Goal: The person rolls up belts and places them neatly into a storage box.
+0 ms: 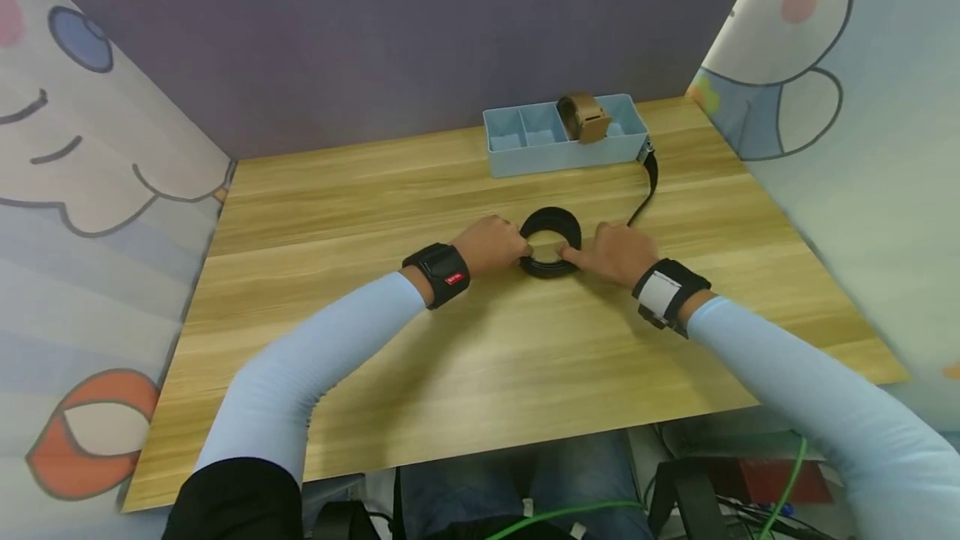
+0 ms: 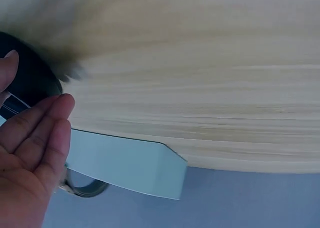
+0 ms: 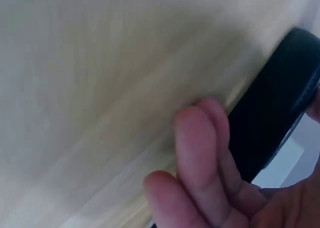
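A black belt [image 1: 551, 217], coiled into a ring, stands on the wooden table between my two hands. My left hand [image 1: 489, 244] pinches the coil's left side; in the left wrist view the thumb lies over the black band [image 2: 40, 81] with the fingers against its outer side. On the right side, my right hand [image 1: 618, 254] grips the coil, its thumb reaching into the ring and its fingers outside. Beyond the right hand, a loose strap [image 1: 651, 177] of the belt runs back to a metal buckle [image 1: 646, 150] beside the blue tray.
The light blue divided tray [image 1: 536, 161] stands at the back of the table [image 1: 337, 215]. A brown coiled belt [image 1: 592, 123] sits in its right part. A grey-purple panel [image 1: 412, 40] rises behind the table, and printed walls flank both sides.
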A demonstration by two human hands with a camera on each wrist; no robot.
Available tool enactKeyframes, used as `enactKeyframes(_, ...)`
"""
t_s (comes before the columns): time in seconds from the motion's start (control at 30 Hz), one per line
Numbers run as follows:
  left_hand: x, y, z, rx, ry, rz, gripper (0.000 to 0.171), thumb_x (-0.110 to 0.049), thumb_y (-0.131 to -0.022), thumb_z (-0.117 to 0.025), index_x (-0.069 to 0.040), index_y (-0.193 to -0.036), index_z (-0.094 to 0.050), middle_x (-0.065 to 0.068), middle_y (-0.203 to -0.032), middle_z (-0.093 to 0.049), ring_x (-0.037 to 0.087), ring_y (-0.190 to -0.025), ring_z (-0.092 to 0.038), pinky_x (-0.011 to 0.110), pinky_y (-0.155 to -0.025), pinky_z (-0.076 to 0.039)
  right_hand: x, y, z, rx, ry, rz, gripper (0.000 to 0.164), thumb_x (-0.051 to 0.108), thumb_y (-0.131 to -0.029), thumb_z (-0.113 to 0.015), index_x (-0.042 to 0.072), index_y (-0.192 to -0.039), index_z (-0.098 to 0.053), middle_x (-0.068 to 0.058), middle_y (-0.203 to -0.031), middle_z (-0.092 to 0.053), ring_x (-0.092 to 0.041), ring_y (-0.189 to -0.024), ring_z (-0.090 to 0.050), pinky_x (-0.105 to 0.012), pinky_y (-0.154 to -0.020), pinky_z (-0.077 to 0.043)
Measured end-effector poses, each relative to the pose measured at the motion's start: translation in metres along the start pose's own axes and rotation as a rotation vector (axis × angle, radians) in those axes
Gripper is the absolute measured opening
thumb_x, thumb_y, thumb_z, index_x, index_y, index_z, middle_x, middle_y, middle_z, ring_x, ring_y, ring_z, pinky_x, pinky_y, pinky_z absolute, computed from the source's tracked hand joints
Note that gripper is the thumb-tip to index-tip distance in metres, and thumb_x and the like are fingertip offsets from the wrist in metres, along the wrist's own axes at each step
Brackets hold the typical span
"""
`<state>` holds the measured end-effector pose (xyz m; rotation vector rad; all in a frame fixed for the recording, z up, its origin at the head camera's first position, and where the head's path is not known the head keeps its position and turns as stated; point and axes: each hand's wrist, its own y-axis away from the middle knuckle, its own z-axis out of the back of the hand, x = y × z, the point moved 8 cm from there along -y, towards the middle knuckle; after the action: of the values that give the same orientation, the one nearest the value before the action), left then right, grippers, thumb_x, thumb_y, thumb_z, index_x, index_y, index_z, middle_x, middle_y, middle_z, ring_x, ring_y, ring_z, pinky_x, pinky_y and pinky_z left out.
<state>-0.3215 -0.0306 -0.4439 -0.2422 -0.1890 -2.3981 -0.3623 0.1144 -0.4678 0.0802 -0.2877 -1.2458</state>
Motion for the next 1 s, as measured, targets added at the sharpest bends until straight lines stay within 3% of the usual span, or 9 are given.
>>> enactKeyframes(0.2, -0.022, 0.019, 0.011, -0.011, -0.041, -0.044, 0.018, -0.024, -0.092, -0.057, -0.024, -0.101, -0.073, -0.001, -0.084, -0.072, 0.014, -0.072, -0.066, 0.030, -0.071, -0.054, 0.017, 0.017, -0.005, 0.065, -0.067, 0.027, 0.074, 0.071, -0.074, -0.053, 0.001, -0.099, -0.051, -0.012, -0.066, -0.057, -0.024, -0.051, -0.054, -0.036, -0.038, -0.039)
enactKeyframes(0.4, -0.037, 0.030, 0.013, 0.017, -0.029, -0.075, 0.015, -0.025, -0.089, -0.061, -0.022, -0.098, -0.072, -0.002, -0.082, -0.072, 0.013, -0.069, -0.066, 0.030, -0.069, -0.054, 0.027, 0.020, -0.009, 0.061, -0.090, 0.096, 0.062, 0.056, -0.079, -0.058, 0.001, -0.103, -0.045, -0.014, -0.074, -0.060, -0.024, -0.054, -0.056, -0.036, -0.040, -0.040)
enactKeyframes(0.53, -0.037, 0.034, 0.014, 0.014, 0.000, -0.064, 0.014, -0.027, -0.089, -0.061, -0.022, -0.097, -0.072, -0.003, -0.083, -0.072, 0.013, -0.073, -0.066, 0.031, -0.069, -0.054, 0.033, 0.020, -0.009, 0.055, -0.126, 0.135, 0.062, 0.047, -0.081, -0.059, 0.000, -0.118, -0.041, -0.013, -0.075, -0.061, -0.023, -0.055, -0.055, -0.035, -0.041, -0.039)
enactKeyframes(0.7, -0.033, 0.035, 0.007, 0.050, 0.073, -0.057, 0.029, -0.036, -0.087, -0.063, -0.023, -0.112, -0.066, -0.001, -0.085, -0.070, 0.013, -0.076, -0.065, 0.031, -0.070, -0.053, 0.037, 0.018, -0.010, 0.063, -0.143, 0.149, 0.068, 0.036, -0.084, -0.058, 0.000, -0.134, -0.030, -0.009, -0.065, -0.057, -0.021, -0.048, -0.050, -0.031, -0.038, -0.035)
enactKeyframes(0.8, -0.029, 0.037, 0.002, 0.068, 0.138, -0.043, 0.040, -0.042, -0.086, -0.062, -0.023, -0.121, -0.060, -0.001, -0.089, -0.069, 0.010, -0.077, -0.065, 0.030, -0.069, -0.053, 0.036, 0.017, -0.011, 0.065, -0.139, 0.144, 0.068, 0.034, -0.085, -0.057, 0.001, -0.136, -0.028, -0.007, -0.060, -0.053, -0.020, -0.045, -0.047, -0.029, -0.036, -0.032)
enactKeyframes(1.0, -0.024, 0.039, -0.002, 0.061, 0.191, -0.034, 0.041, -0.044, -0.088, -0.058, -0.022, -0.124, -0.057, -0.002, -0.094, -0.068, 0.008, -0.077, -0.064, 0.028, -0.068, -0.053, 0.036, 0.017, -0.012, 0.072, -0.154, 0.157, 0.065, 0.032, -0.085, -0.057, 0.001, -0.134, -0.030, -0.006, -0.059, -0.052, -0.019, -0.045, -0.046, -0.028, -0.037, -0.032)
